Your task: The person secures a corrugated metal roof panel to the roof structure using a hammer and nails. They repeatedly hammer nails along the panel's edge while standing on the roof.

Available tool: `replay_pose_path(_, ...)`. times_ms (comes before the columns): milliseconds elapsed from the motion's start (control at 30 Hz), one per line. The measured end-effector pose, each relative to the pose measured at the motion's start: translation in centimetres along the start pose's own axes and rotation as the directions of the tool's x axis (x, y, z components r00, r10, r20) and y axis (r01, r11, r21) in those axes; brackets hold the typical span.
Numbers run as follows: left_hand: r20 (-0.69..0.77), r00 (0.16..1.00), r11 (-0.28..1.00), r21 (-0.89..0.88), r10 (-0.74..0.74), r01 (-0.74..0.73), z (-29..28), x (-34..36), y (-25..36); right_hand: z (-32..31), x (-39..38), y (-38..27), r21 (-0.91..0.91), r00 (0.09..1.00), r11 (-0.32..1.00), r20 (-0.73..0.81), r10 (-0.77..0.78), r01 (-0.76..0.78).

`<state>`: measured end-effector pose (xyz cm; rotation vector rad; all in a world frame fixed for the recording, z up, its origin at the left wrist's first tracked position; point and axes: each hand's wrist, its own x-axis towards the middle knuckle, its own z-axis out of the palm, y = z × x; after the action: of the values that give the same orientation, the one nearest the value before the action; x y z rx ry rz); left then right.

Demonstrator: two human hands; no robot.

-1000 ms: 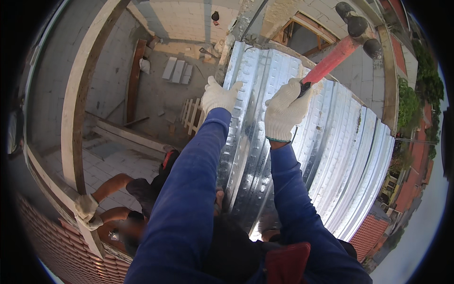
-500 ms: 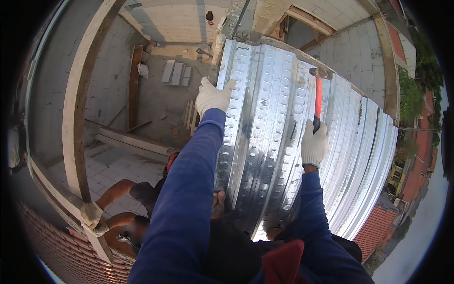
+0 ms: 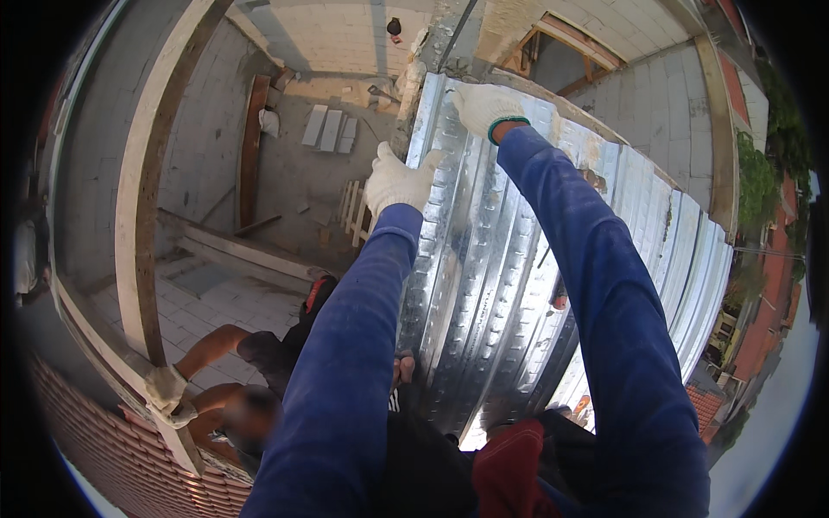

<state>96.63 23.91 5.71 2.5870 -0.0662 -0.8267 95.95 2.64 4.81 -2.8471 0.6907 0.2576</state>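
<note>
A ridged galvanized metal sheet (image 3: 475, 276) lies beneath both arms. My left hand (image 3: 399, 180), in a white knit glove, grips its left edge. My right hand (image 3: 484, 108), gloved likewise, rests open on the sheet near its far end, fingers pointing left. Partly hidden by my right forearm is a hammer on the sheet, its head (image 3: 594, 180) showing beside the arm.
A co-worker (image 3: 268, 354) at lower left has gloved hands on a wooden frame (image 3: 138, 259). Below lie a block-walled room with stacked pale boards (image 3: 328, 129) and a small pallet (image 3: 354, 207). Red tiled roofs (image 3: 104, 432) flank both sides.
My right hand has let go of the hammer and moved up and left to the sheet's far end; the hammer now lies on the sheet. My left hand stays on the left edge.
</note>
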Motion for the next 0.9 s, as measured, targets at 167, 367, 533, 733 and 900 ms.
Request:
replay_pose_path(167,-0.037,0.999,1.0,-0.017,0.005,-0.006,-0.3,0.3,-1.0,-1.3,-0.3,-2.2,-0.01,0.995,0.999,0.088,-0.048,0.05)
replay_pose_path(367,-0.025,1.0,1.0,-0.022,0.011,-0.011,-0.1,0.2,-0.8,0.1,1.3,-0.4,0.502,0.958,0.827,0.251,0.139,-0.252)
replay_pose_path(533,-0.025,1.0,1.0,0.025,0.006,-0.006,0.0,0.6,-0.9,1.6,1.4,0.0,0.76,0.858,0.407,0.401,0.32,-0.507)
replay_pose_path(733,-0.043,0.999,0.999,0.023,0.025,-0.024,0.3,0.0,-0.5,-6.1,-11.7,5.5,0.826,0.902,0.401,0.267,0.338,-0.395)
replay_pose_path(900,-0.137,0.988,0.995,0.082,0.069,-0.058,1.8,-0.1,-0.6,-11.1,-25.0,10.1,0.336,0.872,0.829,0.372,0.319,-0.446)
